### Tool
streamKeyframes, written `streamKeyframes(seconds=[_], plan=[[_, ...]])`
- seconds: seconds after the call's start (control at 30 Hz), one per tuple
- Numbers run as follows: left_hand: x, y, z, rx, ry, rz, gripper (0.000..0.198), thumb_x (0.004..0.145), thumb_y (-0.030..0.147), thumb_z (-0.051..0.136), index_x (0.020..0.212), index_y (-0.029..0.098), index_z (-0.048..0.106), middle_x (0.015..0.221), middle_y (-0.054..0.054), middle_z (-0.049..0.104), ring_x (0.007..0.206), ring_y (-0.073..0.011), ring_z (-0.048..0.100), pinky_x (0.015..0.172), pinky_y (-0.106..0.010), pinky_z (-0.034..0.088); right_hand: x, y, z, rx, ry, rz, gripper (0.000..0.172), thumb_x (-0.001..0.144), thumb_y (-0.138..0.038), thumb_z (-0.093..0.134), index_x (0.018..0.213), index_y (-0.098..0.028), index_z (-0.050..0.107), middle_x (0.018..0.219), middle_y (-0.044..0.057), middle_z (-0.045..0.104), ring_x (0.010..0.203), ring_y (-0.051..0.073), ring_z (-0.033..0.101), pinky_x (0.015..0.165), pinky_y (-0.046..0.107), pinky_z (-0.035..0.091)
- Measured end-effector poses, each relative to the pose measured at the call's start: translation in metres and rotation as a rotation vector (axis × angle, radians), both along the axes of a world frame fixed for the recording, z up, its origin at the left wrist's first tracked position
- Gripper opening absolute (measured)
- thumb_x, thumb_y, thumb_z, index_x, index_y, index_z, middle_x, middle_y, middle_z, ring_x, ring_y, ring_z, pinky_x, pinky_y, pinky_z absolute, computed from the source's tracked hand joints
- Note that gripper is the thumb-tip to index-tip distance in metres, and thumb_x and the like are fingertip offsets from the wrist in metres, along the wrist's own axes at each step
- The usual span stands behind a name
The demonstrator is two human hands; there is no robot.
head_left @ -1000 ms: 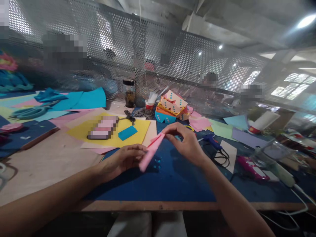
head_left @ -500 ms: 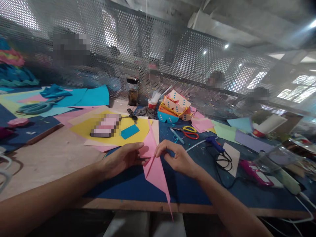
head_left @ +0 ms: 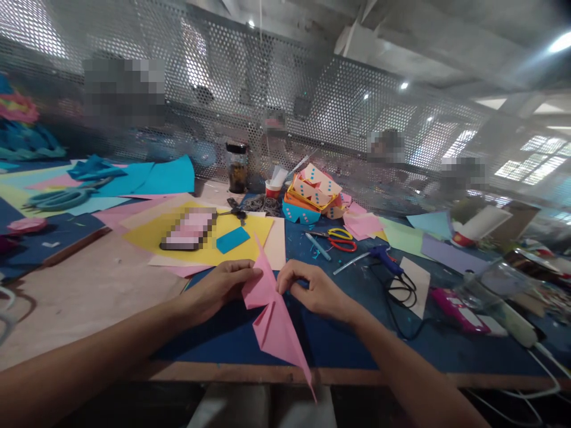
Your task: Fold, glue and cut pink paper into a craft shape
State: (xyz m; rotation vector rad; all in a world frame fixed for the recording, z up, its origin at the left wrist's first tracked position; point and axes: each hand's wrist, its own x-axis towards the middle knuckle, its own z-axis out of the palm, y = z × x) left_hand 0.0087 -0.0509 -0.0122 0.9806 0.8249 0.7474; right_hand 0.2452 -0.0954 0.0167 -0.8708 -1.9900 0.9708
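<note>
A folded sheet of pink paper (head_left: 279, 327) is held up between both hands, with pointed ends at top and bottom and a pinched waist in the middle. My left hand (head_left: 227, 285) is closed on its upper left edge, thumb on top. My right hand (head_left: 312, 290) pinches the fold at its waist from the right, fingers curled. The paper's lower tip hangs over the table's front edge. Just beyond lie a yellow sheet (head_left: 149, 238), a small blue card (head_left: 232, 239) and a phone (head_left: 189, 229).
Scissors with red and yellow handles (head_left: 342, 239), a light blue pen (head_left: 318, 246) and a blue glue gun (head_left: 384, 258) with its cord lie to the right. Behind stand a lidded jar (head_left: 237, 168) and a box of patterned paper pieces (head_left: 312, 193). Teal scissors (head_left: 66, 198) lie left.
My left hand has shifted from the paper's middle fold to its upper left edge. The paper has turned slightly and its upper part has opened wider. My right hand keeps its pinch.
</note>
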Motion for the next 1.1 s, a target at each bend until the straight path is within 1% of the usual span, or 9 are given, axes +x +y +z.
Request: streamKeyframes(seconds=[0.07, 0.17, 0.33, 0.47, 0.57, 0.73, 0.87, 1.0, 1.1], plan=[[0.001, -0.001, 0.001, 0.016, 0.014, -0.008, 0.047, 0.069, 0.046, 0.095, 0.062, 0.018, 0.057, 0.059, 0.004, 0.054, 0.056, -0.0091, 0.046, 0.055, -0.02, 0.042, 0.0, 0.0, 0.0, -0.006, 0.002, -0.02, 0.023, 0.088, -0.001, 0.054, 0.089, -0.02, 0.069, 0.094, 0.001, 0.069, 0.092, 0.015, 0.066, 0.087, 0.029, 0.05], [0.002, -0.002, 0.003, 0.034, 0.031, -0.013, 0.042, 0.068, 0.045, 0.096, 0.068, 0.017, 0.064, 0.065, 0.002, 0.059, 0.059, -0.0099, 0.049, 0.057, -0.022, 0.044, -0.001, -0.001, 0.0, -0.02, -0.002, -0.015, 0.02, 0.087, -0.002, 0.057, 0.09, -0.019, 0.069, 0.094, 0.001, 0.07, 0.091, 0.015, 0.066, 0.087, 0.029, 0.052], [0.003, -0.004, 0.004, 0.07, 0.055, -0.016, 0.035, 0.066, 0.037, 0.096, 0.07, 0.017, 0.067, 0.064, 0.002, 0.059, 0.055, -0.0097, 0.047, 0.052, -0.021, 0.037, -0.004, -0.002, 0.0, -0.034, -0.003, -0.008, 0.018, 0.089, -0.006, 0.059, 0.092, -0.02, 0.07, 0.098, 0.001, 0.071, 0.094, 0.016, 0.069, 0.089, 0.03, 0.054], [0.005, 0.001, 0.007, 0.096, 0.065, -0.006, 0.037, 0.07, 0.042, 0.094, 0.07, 0.018, 0.066, 0.065, 0.001, 0.061, 0.056, -0.0108, 0.049, 0.053, -0.023, 0.038, -0.004, 0.002, -0.002, -0.081, 0.046, -0.142, 0.008, 0.096, -0.021, 0.062, 0.103, -0.021, 0.066, 0.101, 0.002, 0.072, 0.09, 0.016, 0.074, 0.088, 0.032, 0.055], [0.007, 0.008, 0.011, 0.114, 0.074, 0.011, 0.04, 0.071, 0.046, 0.092, 0.07, 0.017, 0.065, 0.066, 0.001, 0.062, 0.057, -0.0113, 0.051, 0.055, -0.023, 0.04, -0.002, 0.006, -0.004, -0.122, 0.059, -0.206, 0.011, 0.1, -0.031, 0.064, 0.105, -0.022, 0.06, 0.092, 0.0, 0.073, 0.087, 0.017, 0.075, 0.088, 0.034, 0.055], [0.01, 0.02, 0.014, 0.144, 0.083, 0.077, 0.041, 0.069, 0.046, 0.093, 0.072, 0.017, 0.064, 0.067, 0.003, 0.059, 0.057, -0.0104, 0.05, 0.054, -0.023, 0.038, 0.003, 0.004, -0.004, -0.222, 0.03, -0.198, 0.015, 0.098, -0.031, 0.066, 0.101, -0.022, 0.056, 0.085, -0.001, 0.071, 0.08, 0.016, 0.073, 0.08, 0.032, 0.055], [0.011, 0.023, 0.012, 0.14, 0.081, 0.082, 0.043, 0.067, 0.047, 0.094, 0.072, 0.018, 0.062, 0.067, 0.004, 0.057, 0.058, -0.011, 0.051, 0.055, -0.023, 0.041, 0.006, -0.006, -0.002, -0.269, 0.007, -0.194, 0.02, 0.091, -0.027, 0.075, 0.101, -0.021, 0.059, 0.087, -0.003, 0.069, 0.081, 0.015, 0.07, 0.08, 0.03, 0.054], [0.012, 0.021, 0.012, 0.128, 0.082, 0.078, 0.044, 0.064, 0.045, 0.095, 0.067, 0.018, 0.06, 0.063, 0.005, 0.054, 0.056, -0.0096, 0.047, 0.054, -0.023, 0.039, 0.008, -0.014, -0.003, -0.325, 0.02, -0.146, 0.016, 0.095, -0.026, 0.071, 0.106, -0.021, 0.061, 0.089, -0.002, 0.071, 0.082, 0.016, 0.072, 0.082, 0.032, 0.054], [0.011, 0.02, 0.013, 0.115, 0.083, 0.097, 0.042, 0.061, 0.04, 0.097, 0.068, 0.018, 0.062, 0.064, 0.005, 0.057, 0.056, -0.0098, 0.049, 0.054, -0.023, 0.04, 0.006, -0.017, -0.005, -0.33, 0.003, -0.159, 0.017, 0.095, -0.03, 0.073, 0.104, -0.022, 0.061, 0.091, -0.002, 0.07, 0.084, 0.016, 0.07, 0.083, 0.032, 0.053]])
